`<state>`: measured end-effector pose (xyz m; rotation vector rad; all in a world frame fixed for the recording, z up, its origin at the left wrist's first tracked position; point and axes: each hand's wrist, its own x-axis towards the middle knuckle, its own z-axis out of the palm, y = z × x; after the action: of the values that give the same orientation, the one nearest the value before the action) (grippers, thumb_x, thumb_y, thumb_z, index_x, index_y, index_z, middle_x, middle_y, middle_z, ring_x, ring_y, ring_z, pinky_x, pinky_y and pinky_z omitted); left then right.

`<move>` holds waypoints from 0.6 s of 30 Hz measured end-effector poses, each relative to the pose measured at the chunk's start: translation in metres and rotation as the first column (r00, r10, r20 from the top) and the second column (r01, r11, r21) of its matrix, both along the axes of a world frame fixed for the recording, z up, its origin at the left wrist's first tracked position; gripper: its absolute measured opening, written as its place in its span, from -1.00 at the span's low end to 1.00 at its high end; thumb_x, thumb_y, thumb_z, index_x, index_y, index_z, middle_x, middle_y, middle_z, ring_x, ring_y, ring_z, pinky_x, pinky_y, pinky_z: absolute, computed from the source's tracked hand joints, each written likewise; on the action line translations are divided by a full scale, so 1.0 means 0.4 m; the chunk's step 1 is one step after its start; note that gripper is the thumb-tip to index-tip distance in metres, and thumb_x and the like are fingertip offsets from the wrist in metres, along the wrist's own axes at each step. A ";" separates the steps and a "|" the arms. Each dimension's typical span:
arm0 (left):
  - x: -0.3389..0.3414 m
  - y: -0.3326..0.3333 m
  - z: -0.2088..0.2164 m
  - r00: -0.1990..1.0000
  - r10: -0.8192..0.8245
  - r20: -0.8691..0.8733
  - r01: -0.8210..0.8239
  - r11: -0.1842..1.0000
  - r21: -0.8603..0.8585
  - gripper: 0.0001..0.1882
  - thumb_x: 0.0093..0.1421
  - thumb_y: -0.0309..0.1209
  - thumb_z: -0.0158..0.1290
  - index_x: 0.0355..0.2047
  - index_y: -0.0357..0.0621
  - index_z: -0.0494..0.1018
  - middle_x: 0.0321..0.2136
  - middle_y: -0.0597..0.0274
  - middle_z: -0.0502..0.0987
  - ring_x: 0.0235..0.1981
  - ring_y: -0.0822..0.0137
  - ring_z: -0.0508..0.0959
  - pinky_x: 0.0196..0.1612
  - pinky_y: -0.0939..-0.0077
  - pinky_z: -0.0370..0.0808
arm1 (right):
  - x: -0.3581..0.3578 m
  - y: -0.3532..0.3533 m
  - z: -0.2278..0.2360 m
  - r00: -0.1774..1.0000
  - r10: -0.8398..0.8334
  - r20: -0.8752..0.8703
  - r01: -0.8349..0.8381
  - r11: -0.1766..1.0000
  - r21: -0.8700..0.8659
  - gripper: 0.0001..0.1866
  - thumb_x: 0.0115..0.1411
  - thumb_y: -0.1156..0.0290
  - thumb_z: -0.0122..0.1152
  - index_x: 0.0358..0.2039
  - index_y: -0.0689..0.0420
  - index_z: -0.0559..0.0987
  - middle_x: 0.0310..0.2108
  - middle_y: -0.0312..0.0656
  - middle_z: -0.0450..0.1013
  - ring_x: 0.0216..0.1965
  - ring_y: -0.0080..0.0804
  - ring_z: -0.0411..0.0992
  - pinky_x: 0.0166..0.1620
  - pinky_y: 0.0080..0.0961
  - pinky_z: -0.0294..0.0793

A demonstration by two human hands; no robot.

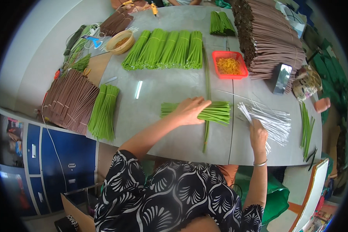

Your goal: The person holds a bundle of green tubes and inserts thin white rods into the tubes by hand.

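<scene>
My left hand [192, 111] lies over a bundle of thin green stems [219, 112] in the middle of the table, gripping it from above. Beneath that bundle a longer green strip [207, 137] runs crosswise, from the far bundles toward my body. To the right, my right hand [258, 136] is closed on some thin white sticks [245, 112] at the left side of a loose white pile [278, 127]. The tips of the held sticks stick out above and below my fist. A few single sticks lie scattered beside the pile.
Beyond my hands stand several tied green bundles [162, 50] and a red basket [246, 73] of yellow rubber bands. Brown sticks are stacked at the right [274, 38] and left [71, 100]. A phone [283, 79] leans on the right stack; a wicker basket [130, 41] sits far left.
</scene>
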<state>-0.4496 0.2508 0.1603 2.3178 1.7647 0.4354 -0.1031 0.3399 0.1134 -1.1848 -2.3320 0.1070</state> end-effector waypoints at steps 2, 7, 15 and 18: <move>-0.073 -0.041 0.026 1.000 -0.024 0.011 0.024 1.000 -0.003 -0.18 0.03 0.08 0.36 0.20 -0.03 0.37 -0.01 0.06 0.48 0.02 0.01 0.53 0.04 0.08 0.49 | -0.082 -0.013 0.045 0.998 -0.043 0.038 0.044 0.998 -0.040 -0.90 0.27 0.47 0.16 -0.22 0.16 0.50 -0.31 -0.02 0.52 -0.31 0.07 0.53 -0.31 -0.11 0.51; -0.384 -0.035 0.100 0.949 0.282 0.139 -0.313 0.891 0.329 -0.35 0.24 0.14 0.17 0.06 -0.17 0.49 0.00 -0.02 0.47 0.11 -0.02 0.44 0.15 -0.05 0.30 | -0.210 -0.081 0.107 0.997 -0.069 0.046 0.070 0.997 -0.040 -0.84 0.23 0.56 0.18 -0.17 0.18 0.48 -0.26 0.07 0.51 -0.30 0.13 0.53 -0.31 -0.06 0.50; -1.099 0.337 0.436 0.501 0.857 -0.119 -0.865 0.498 -0.055 0.26 -0.11 0.57 0.14 0.49 0.16 0.11 0.49 -0.22 -0.10 0.49 -0.40 -0.13 0.45 -0.40 -0.16 | -0.481 0.075 0.233 0.989 -0.136 0.058 0.140 0.987 -0.080 -0.77 0.18 0.57 0.20 -0.13 0.19 0.47 -0.24 0.06 0.50 -0.27 0.16 0.52 -0.26 -0.01 0.50; -1.237 0.452 0.417 0.446 0.862 -0.243 -0.886 0.386 -0.257 0.33 -0.15 0.54 0.20 0.53 0.21 -0.01 0.52 -0.21 -0.24 0.48 -0.48 -0.14 0.40 -0.50 -0.10 | -0.562 0.156 0.231 0.988 -0.142 0.059 0.147 0.984 -0.104 -0.79 0.19 0.55 0.19 -0.15 0.17 0.47 -0.24 0.05 0.50 -0.28 0.16 0.53 -0.27 -0.02 0.50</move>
<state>-0.9443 0.4317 0.3269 0.9515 2.7347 0.1212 -0.3277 0.4023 0.2056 -1.4216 -2.3001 0.1546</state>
